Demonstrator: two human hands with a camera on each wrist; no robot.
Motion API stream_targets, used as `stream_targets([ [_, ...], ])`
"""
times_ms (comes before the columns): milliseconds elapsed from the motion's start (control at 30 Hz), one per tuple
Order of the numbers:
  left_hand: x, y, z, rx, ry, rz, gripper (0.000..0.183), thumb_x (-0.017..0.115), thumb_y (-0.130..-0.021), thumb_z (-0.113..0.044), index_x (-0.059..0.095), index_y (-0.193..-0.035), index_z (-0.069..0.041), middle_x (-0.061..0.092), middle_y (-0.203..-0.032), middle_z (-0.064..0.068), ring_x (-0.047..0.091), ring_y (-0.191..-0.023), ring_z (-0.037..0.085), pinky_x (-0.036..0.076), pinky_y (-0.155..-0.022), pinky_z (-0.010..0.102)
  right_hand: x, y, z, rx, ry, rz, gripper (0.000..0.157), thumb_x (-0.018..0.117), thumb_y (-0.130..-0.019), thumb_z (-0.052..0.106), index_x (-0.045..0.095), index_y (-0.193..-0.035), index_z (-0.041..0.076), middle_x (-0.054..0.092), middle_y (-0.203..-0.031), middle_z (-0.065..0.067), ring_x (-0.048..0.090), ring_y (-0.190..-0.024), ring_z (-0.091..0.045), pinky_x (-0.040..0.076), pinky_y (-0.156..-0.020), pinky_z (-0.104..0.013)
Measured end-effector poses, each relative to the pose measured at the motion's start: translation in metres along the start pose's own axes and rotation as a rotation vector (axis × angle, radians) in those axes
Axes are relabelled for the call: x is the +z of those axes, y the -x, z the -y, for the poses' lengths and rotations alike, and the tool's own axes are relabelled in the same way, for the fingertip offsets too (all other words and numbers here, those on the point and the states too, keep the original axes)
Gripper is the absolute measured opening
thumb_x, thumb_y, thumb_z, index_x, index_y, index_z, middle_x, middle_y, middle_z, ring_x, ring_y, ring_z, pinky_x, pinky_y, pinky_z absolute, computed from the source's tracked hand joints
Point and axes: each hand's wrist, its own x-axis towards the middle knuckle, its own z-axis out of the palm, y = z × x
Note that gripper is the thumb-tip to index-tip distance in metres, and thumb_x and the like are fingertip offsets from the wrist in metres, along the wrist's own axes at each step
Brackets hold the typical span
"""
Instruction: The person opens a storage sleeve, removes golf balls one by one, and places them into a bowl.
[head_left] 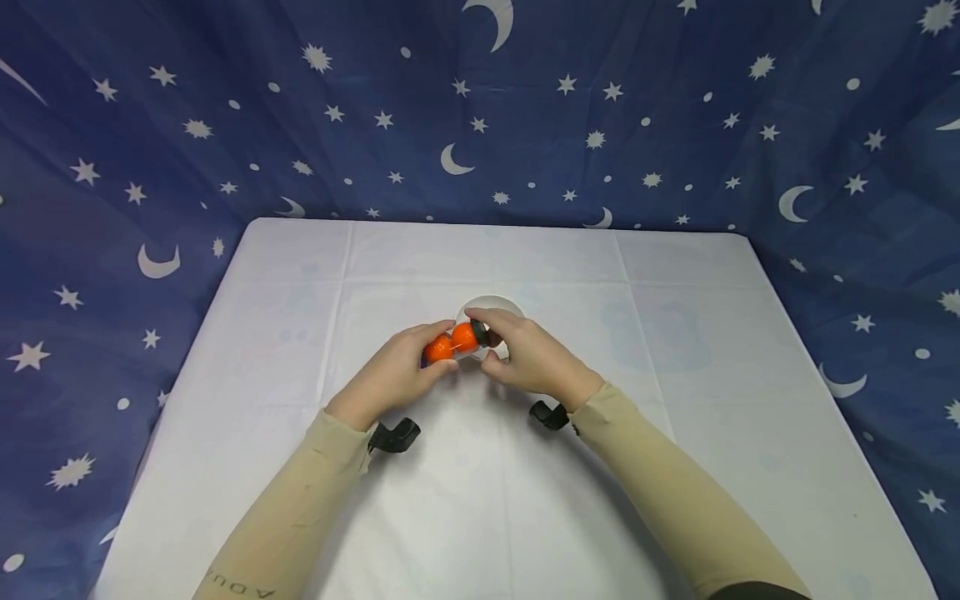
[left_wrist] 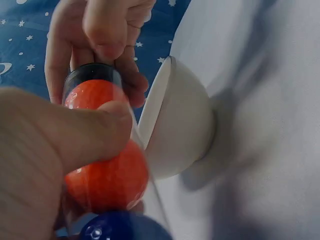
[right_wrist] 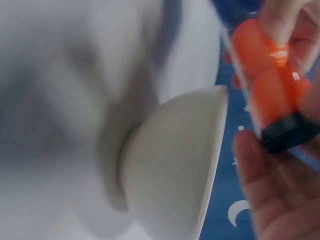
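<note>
My left hand [head_left: 401,367] grips a clear tube [left_wrist: 156,192] holding orange dimpled balls [left_wrist: 107,180] and a blue ball [left_wrist: 125,227], its thumb lying across the tube. A black cap [right_wrist: 287,132] closes the tube's far end, which points to the right. My right hand [head_left: 536,354] is at that cap, fingers loosely around it, the thumb standing apart from it. Whether the right fingertips touch the cap is hard to see. Just behind and below the tube, a white bowl [left_wrist: 187,120] stands upright on the table, partly covered by both hands in the head view.
A white cloth with fold creases covers the table [head_left: 465,500]. Behind and at the sides hangs a blue curtain [head_left: 540,100] with stars and moons. Black wrist mounts [head_left: 396,436] stick out inward below both hands.
</note>
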Motion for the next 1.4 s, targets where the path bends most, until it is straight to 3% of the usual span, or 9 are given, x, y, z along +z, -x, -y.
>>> stream_targets([
  [167,0.002,-0.002,-0.002,0.066,-0.126,-0.106,0.060,0.078,-0.082,-0.022,0.055,-0.135,-0.009,0.058,-0.118,0.005,0.051,-0.104,0.023,0.040,-0.096,0.038,0.000,-0.001,-0.002,0.156,-0.322,-0.025,0.055,0.069,-0.089,0.024,0.049,-0.137,0.008,0.054,-0.132,-0.003,0.064,-0.095,-0.013,0.052,-0.086,-0.028],
  [267,0.002,-0.001,-0.004,0.083,-0.174,-0.157,0.058,0.077,-0.079,-0.020,0.057,-0.133,-0.011,0.053,-0.111,0.003,0.048,-0.099,0.022,0.041,-0.090,0.037,0.000,-0.002,-0.001,0.218,-0.410,-0.047,0.051,0.071,-0.089,0.033,0.055,-0.132,0.011,0.060,-0.123,0.000,0.066,-0.091,-0.012,0.054,-0.081,-0.028],
  [367,0.002,0.000,-0.005,0.059,-0.146,-0.154,0.057,0.075,-0.079,-0.019,0.054,-0.132,-0.015,0.051,-0.112,0.003,0.050,-0.093,0.020,0.045,-0.083,0.036,-0.001,-0.004,0.000,0.226,-0.434,-0.042,0.046,0.072,-0.089,0.031,0.056,-0.130,0.016,0.061,-0.120,0.003,0.066,-0.089,-0.013,0.054,-0.080,-0.028],
  [533,0.002,0.000,-0.002,0.057,-0.084,-0.096,0.057,0.073,-0.084,-0.028,0.046,-0.133,-0.020,0.060,-0.112,0.003,0.058,-0.086,0.018,0.051,-0.080,0.036,-0.007,-0.003,0.008,0.193,-0.453,-0.027,0.045,0.070,-0.090,0.014,0.053,-0.132,0.011,0.058,-0.125,-0.005,0.064,-0.097,-0.022,0.050,-0.091,-0.033],
  [700,0.002,-0.002,0.001,0.084,-0.062,-0.097,0.056,0.071,-0.088,-0.035,0.048,-0.137,-0.020,0.061,-0.121,0.003,0.059,-0.098,0.017,0.050,-0.087,0.036,-0.015,0.001,0.018,0.220,-0.452,-0.032,0.048,0.067,-0.092,0.011,0.049,-0.136,0.007,0.053,-0.132,-0.009,0.062,-0.104,-0.025,0.049,-0.093,-0.033],
  [900,0.003,-0.004,0.000,0.130,-0.122,-0.147,0.055,0.074,-0.086,-0.031,0.053,-0.135,-0.016,0.060,-0.125,0.002,0.057,-0.106,0.019,0.046,-0.093,0.038,-0.005,0.002,-0.008,0.205,-0.436,-0.056,0.043,0.068,-0.092,0.021,0.056,-0.132,0.012,0.058,-0.126,0.003,0.064,-0.100,-0.015,0.053,-0.084,-0.027],
  [1167,0.003,-0.003,-0.005,0.190,-0.223,-0.181,0.053,0.078,-0.084,-0.026,0.057,-0.132,-0.016,0.061,-0.124,0.002,0.056,-0.111,0.023,0.039,-0.101,0.043,-0.007,0.002,-0.007,0.273,-0.397,-0.049,0.040,0.062,-0.089,0.014,0.061,-0.129,0.012,0.062,-0.123,0.002,0.067,-0.093,-0.013,0.056,-0.077,-0.028],
  [1400,0.005,-0.003,-0.008,0.220,-0.307,-0.216,0.052,0.079,-0.082,-0.023,0.059,-0.129,-0.015,0.063,-0.116,0.002,0.057,-0.102,0.023,0.042,-0.094,0.041,-0.005,-0.004,0.000,0.247,-0.226,-0.014,0.046,0.062,-0.083,0.009,0.060,-0.129,0.007,0.063,-0.120,0.000,0.066,-0.093,-0.012,0.054,-0.079,-0.024],
])
